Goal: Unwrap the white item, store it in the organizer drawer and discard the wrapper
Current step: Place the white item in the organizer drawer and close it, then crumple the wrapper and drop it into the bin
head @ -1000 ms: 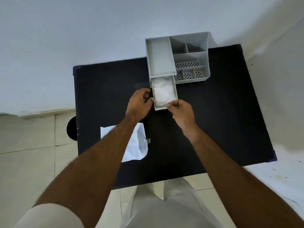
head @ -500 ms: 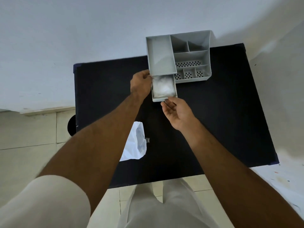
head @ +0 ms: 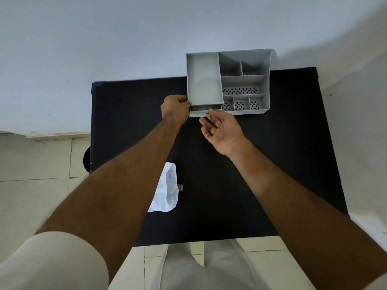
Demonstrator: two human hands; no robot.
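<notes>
A grey desk organizer [head: 245, 82] stands at the far edge of the black table [head: 272, 164]. Its drawer [head: 199, 114] at the lower left is pushed almost fully in; only a narrow dark slit and the front panel show, and the white item inside is hidden. My left hand [head: 174, 106] grips the organizer's front left corner beside the drawer. Palm up with fingers apart, my right hand [head: 219, 128] touches the drawer front with its fingertips. The empty white wrapper [head: 167, 193] lies crumpled on the table near my left forearm.
The table stands against a white wall, with tiled floor to the left and front. A small grey scrap [head: 180, 187] lies beside the wrapper. A dark round object [head: 86, 160] shows at the table's left edge.
The drawer, open with the white item visible a second ago, has slid nearly closed. My left hand moved up to the organizer's corner; my right hand opened and pushed the drawer front.
</notes>
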